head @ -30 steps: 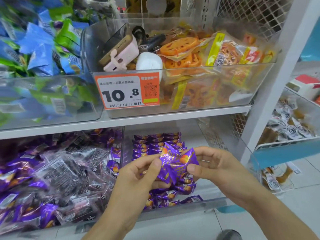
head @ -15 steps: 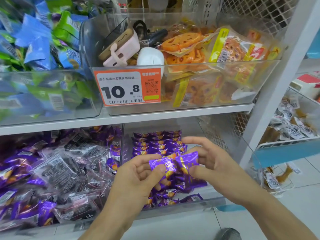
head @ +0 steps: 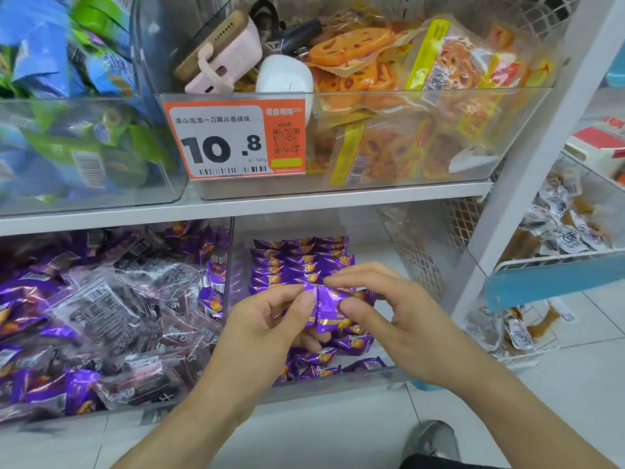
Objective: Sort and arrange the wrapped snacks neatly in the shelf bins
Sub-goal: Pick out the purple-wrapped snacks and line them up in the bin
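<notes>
Both hands hold a small bunch of purple wrapped snacks (head: 326, 308) over the clear lower-right bin (head: 389, 375). My left hand (head: 267, 328) pinches the left side with thumb and fingers. My right hand (head: 392, 309) grips the right side, fingers curled over the top. Behind the hands, a neat row of the same purple snacks (head: 301, 260) stands in the bin's back part. More purple snacks (head: 338, 362) lie loose at the bin's front. The lower-left bin holds a jumbled heap of purple and clear packets (head: 101, 309).
Upper shelf: a bin of orange lotus-root packs (head: 406, 106) with a pink phone (head: 220, 52) and a white object (head: 284, 77) inside, an orange 10.8 price tag (head: 233, 140), a bin of blue and green packs (head: 67, 96). A neighbouring rack (head: 558, 231) stands right. My shoe (head: 433, 440) shows below.
Both hands have lowered the purple snacks from above the bin's front down toward the row inside and drawn them tighter together. The view has tilted slightly closer to the shelf.
</notes>
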